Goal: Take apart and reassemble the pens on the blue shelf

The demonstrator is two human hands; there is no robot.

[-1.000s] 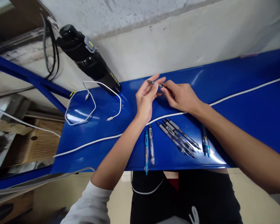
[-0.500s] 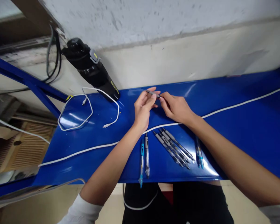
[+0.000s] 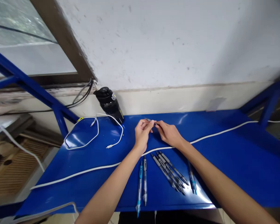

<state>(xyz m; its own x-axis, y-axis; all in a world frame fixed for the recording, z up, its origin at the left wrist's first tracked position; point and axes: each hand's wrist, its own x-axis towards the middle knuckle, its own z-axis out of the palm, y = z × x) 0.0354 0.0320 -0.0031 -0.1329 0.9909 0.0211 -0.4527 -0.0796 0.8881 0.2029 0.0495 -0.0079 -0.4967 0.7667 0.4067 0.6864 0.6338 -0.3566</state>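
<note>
1. My blue metal bench (image 3: 226, 177) holds the work: a row of pens (image 3: 168, 171) lies laid out near its front edge, not yet picked up.
2. My left hand (image 3: 142, 133) and right hand (image 3: 169, 133) are together, both pinching.
3. Between them, 1 slim grey pen (image 3: 150, 120) is held over the bench's far side.
</note>
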